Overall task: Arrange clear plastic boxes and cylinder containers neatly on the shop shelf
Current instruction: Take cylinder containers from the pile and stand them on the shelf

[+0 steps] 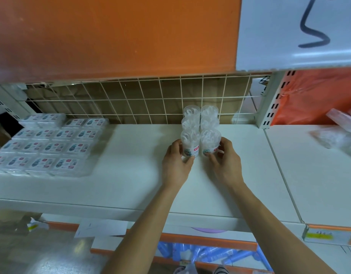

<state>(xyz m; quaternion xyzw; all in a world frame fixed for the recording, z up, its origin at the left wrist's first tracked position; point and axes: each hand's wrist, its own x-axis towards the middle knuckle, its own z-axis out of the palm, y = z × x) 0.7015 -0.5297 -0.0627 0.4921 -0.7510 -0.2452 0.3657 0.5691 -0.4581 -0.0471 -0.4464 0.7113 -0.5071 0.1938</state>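
Clear plastic boxes [48,147] already sit gridded at the left of the shelf [131,175]; my left hand [175,164] and right hand [225,164], fingers curled, grip the front-left cylinder container [190,142] and front-right cylinder container [210,142], apparently squaring the third row.

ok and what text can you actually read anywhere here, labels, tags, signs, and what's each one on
No text reads clearly.
Clear boxes: red-badge labels, print blurred.
Front left cylinder and front right cylinder: red-badge labels, too small to read.
Yellow shelf-edge tag: dark print, blurred.
White panel: black marker stroke, cut off, not a readable word.
Paper slips: faint marks, unreadable.
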